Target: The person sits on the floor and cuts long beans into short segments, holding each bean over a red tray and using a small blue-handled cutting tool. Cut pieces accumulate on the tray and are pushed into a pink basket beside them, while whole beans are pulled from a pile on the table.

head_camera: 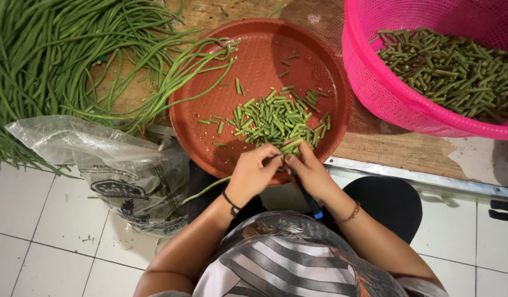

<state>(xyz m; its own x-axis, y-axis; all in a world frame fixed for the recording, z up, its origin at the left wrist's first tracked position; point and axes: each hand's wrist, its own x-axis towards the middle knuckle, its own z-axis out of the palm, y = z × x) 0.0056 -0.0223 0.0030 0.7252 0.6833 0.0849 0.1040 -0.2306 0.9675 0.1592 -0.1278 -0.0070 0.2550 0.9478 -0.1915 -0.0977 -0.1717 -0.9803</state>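
Our left hand [253, 171] and right hand [309, 171] pinch one green long bean piece [291, 146] at lower centre. It hangs over the round brown plastic tray [210, 104] of cut green bean pieces [276, 118].

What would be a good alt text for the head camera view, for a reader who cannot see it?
A person's left hand and right hand pinch a long bean over a round red tray holding short cut bean pieces. A pile of whole long beans lies at left, a pink basket of cut beans at right.
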